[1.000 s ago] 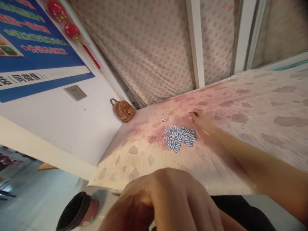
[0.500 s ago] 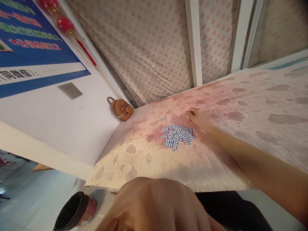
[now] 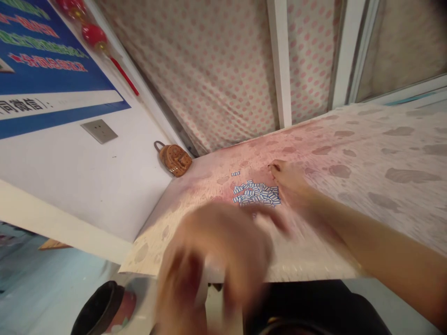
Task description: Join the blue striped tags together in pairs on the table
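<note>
A pile of small white rectangular pieces with blue edges [image 3: 256,191] lies on the patterned tablecloth [image 3: 314,242]. Behind it sits a short row of similar pieces [image 3: 235,174]. My right hand [image 3: 281,172] rests on the cloth just beyond the pile's right side, its fingers pinched together. Something tiny and dark shows at the fingertips, too small to name. Close to the camera, my left hand [image 3: 223,251] is over the table's near edge, smeared by motion with its fingers bent downward. It covers the pile's near part, and whether it holds anything is unclear.
A small brown backpack-shaped bag [image 3: 174,159] stands at the table's far left corner, against the white wall [image 3: 139,153]. A dotted curtain [image 3: 223,70] hangs behind the table. Below the near left edge is a dark-rimmed bin [image 3: 101,307] on the floor.
My left hand has moved up and forward from the bottom of the view, now covering the near side of the pile. My right hand has hardly moved.
</note>
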{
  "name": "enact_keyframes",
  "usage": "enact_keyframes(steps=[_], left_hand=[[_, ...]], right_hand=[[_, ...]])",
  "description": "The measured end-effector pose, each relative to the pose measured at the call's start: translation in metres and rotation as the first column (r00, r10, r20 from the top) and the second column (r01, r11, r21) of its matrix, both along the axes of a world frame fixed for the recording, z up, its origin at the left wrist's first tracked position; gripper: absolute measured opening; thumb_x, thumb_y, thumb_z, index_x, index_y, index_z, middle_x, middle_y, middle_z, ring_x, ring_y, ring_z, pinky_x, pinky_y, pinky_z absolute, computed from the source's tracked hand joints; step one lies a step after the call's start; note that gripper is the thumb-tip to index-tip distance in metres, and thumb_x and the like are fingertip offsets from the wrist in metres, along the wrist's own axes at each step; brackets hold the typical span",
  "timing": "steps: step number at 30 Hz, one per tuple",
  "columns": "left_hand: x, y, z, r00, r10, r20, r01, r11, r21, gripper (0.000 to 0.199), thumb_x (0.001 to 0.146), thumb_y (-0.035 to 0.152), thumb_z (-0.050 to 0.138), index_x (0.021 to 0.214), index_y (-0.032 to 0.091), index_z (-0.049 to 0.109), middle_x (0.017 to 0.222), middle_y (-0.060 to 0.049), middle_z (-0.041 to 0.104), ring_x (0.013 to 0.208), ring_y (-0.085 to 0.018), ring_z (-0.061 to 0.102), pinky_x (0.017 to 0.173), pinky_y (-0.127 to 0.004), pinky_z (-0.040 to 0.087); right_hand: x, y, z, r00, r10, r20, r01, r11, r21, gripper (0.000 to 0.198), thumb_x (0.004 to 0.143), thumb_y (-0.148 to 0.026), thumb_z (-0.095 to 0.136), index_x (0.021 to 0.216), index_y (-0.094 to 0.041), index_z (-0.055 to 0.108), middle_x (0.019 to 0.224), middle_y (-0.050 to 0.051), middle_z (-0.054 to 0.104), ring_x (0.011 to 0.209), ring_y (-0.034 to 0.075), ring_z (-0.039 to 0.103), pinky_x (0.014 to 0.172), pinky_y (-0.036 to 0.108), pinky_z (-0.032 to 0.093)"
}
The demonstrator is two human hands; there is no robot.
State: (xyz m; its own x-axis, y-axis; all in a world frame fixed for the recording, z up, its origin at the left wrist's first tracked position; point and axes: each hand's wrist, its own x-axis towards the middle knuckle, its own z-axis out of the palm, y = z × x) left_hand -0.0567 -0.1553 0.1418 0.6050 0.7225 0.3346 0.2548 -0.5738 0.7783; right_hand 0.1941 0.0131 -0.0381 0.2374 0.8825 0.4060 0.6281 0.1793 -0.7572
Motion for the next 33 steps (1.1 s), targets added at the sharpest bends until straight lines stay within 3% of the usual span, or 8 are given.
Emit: enact_keyframes(steps=[2, 4, 7, 10, 12, 15, 27, 33], left_hand=[[0.024, 0.053, -0.01, 0.986, 0.011, 0.167, -0.043, 0.981, 0.189, 0.042, 0.081, 0.051, 0.059, 0.053, 0.022, 0.05, 0.052, 0.001, 0.049, 0.053, -0.014, 0.05, 0.062, -0.032, 0.049], [0.032, 0.114, -0.031, 0.956, 0.248, 0.157, -0.28, 0.933, 0.228, 0.031, 0.078, 0.038, 0.066, 0.058, 0.02, 0.05, 0.055, 0.002, 0.049, 0.055, -0.011, 0.047, 0.061, -0.027, 0.045], [0.021, 0.187, -0.078, 0.914, 0.388, -0.119, -0.38, 0.921, 0.088, 0.013, 0.076, 0.022, 0.066, 0.068, 0.016, 0.059, 0.065, 0.0, 0.059, 0.065, -0.012, 0.053, 0.067, -0.025, 0.045], [0.001, 0.22, -0.125, 0.881, 0.365, -0.301, -0.382, 0.924, 0.002, 0.012, 0.069, 0.013, 0.069, 0.081, 0.013, 0.067, 0.081, -0.004, 0.067, 0.077, -0.015, 0.06, 0.073, -0.026, 0.045], [-0.009, 0.226, -0.146, 0.888, 0.308, -0.342, -0.335, 0.942, -0.022, 0.024, 0.068, 0.017, 0.073, 0.091, 0.014, 0.07, 0.09, -0.005, 0.07, 0.083, -0.017, 0.061, 0.075, -0.026, 0.046], [-0.015, 0.228, -0.161, 0.903, 0.216, -0.372, -0.258, 0.964, -0.067, 0.032, 0.065, 0.024, 0.076, 0.095, 0.014, 0.071, 0.092, -0.005, 0.07, 0.084, -0.018, 0.062, 0.075, -0.026, 0.046], [-0.01, 0.221, -0.163, 0.909, 0.216, -0.358, -0.272, 0.955, -0.115, 0.037, 0.057, 0.038, 0.081, 0.077, 0.016, 0.058, 0.071, 0.001, 0.059, 0.068, -0.015, 0.054, 0.057, -0.023, 0.037], [-0.008, 0.221, -0.166, 0.939, 0.187, -0.289, -0.247, 0.95, -0.19, 0.032, 0.058, 0.031, 0.079, 0.076, 0.017, 0.056, 0.07, 0.003, 0.057, 0.065, -0.014, 0.053, 0.057, -0.022, 0.038]], right_hand=[[0.0, 0.001, 0.001, 1.0, 0.023, -0.017, -0.024, 1.0, -0.01, 0.023, 0.089, -0.025, 0.045, 0.07, -0.019, 0.058, 0.06, 0.002, 0.06, 0.057, 0.015, 0.055, 0.055, 0.025, 0.034], [0.001, 0.001, 0.004, 0.998, 0.058, -0.012, -0.058, 0.998, -0.028, 0.023, 0.088, -0.024, 0.046, 0.069, -0.019, 0.058, 0.059, 0.002, 0.06, 0.057, 0.015, 0.056, 0.055, 0.025, 0.035], [0.003, 0.0, 0.009, 0.996, 0.086, 0.015, -0.084, 0.994, -0.063, 0.022, 0.089, -0.025, 0.046, 0.075, -0.019, 0.062, 0.061, 0.001, 0.063, 0.059, 0.015, 0.058, 0.057, 0.024, 0.036], [0.003, 0.0, 0.008, 0.996, 0.078, 0.029, -0.075, 0.993, -0.096, 0.023, 0.09, -0.028, 0.045, 0.08, -0.02, 0.064, 0.061, 0.001, 0.064, 0.058, 0.015, 0.058, 0.056, 0.024, 0.036], [0.003, 0.001, 0.005, 0.996, 0.083, 0.039, -0.079, 0.992, -0.095, 0.023, 0.091, -0.029, 0.045, 0.083, -0.02, 0.065, 0.062, 0.001, 0.064, 0.058, 0.015, 0.058, 0.055, 0.024, 0.035], [0.004, 0.003, -0.001, 0.995, 0.099, 0.025, -0.097, 0.992, -0.08, 0.023, 0.09, -0.027, 0.045, 0.088, -0.019, 0.067, 0.065, 0.001, 0.065, 0.062, 0.015, 0.06, 0.057, 0.024, 0.037], [0.008, 0.009, -0.007, 0.993, 0.116, 0.025, -0.114, 0.99, -0.078, 0.022, 0.09, -0.03, 0.048, 0.09, -0.019, 0.067, 0.063, 0.0, 0.065, 0.061, 0.016, 0.062, 0.059, 0.025, 0.041], [0.006, 0.005, -0.003, 0.992, 0.107, 0.062, -0.101, 0.991, -0.085, 0.023, 0.089, -0.029, 0.046, 0.085, -0.02, 0.067, 0.062, 0.0, 0.065, 0.06, 0.016, 0.061, 0.058, 0.025, 0.039]])
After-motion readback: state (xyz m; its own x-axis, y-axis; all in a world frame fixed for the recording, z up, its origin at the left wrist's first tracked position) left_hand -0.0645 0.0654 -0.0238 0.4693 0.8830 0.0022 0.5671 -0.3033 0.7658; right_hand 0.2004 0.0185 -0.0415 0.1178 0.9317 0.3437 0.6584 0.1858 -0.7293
